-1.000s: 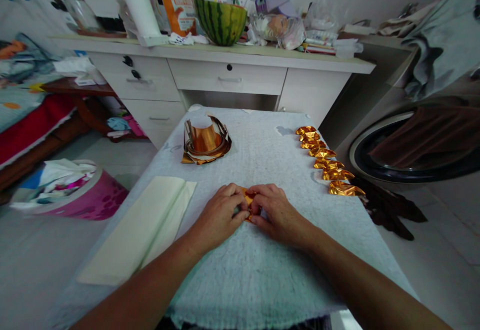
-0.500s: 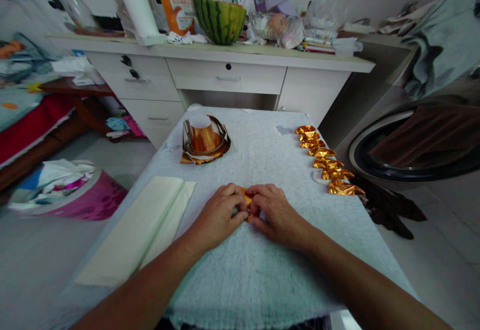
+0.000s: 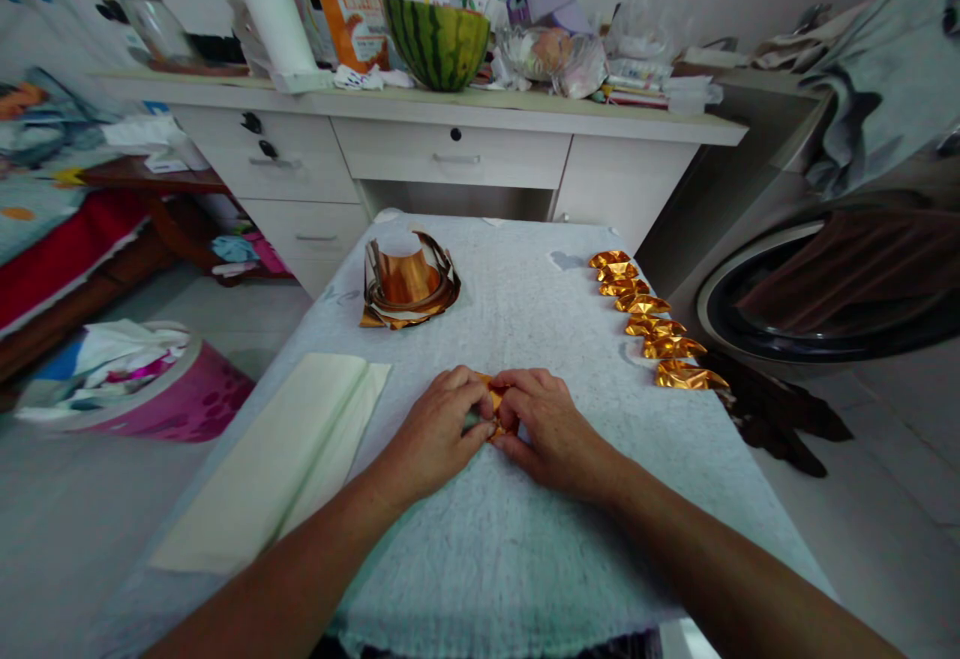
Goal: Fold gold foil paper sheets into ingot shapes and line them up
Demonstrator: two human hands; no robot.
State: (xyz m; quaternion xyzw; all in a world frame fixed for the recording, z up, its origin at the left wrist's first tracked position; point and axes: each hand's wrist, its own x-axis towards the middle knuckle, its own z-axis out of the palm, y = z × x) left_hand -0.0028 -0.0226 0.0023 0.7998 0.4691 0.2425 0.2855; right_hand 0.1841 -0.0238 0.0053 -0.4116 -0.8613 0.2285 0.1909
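Between my two hands, near the middle of the cloth-covered table, is a small gold foil piece [image 3: 496, 401], mostly hidden by fingers. My left hand [image 3: 446, 426] pinches its left side, and my right hand [image 3: 551, 426] pinches the right side with fingers curled. Both sets of fingertips nearly meet. Several folded gold foil shapes [image 3: 646, 326] form a slanting row at the table's right. A curled stack of gold foil sheets [image 3: 410, 279] stands at the back left. Folded cream paper [image 3: 274, 459] lies left of my left forearm.
Behind the table [image 3: 517, 289] stands a white cabinet [image 3: 454, 154] with a cut watermelon [image 3: 439, 42], a paper roll [image 3: 276, 21] and bags on top. A pink bin [image 3: 187, 394] is on the floor at left, a washing machine [image 3: 705, 289] at right.
Both hands hold nearly the same place and grip on the foil, with only slight finger movement. The whole view has shifted very slightly.
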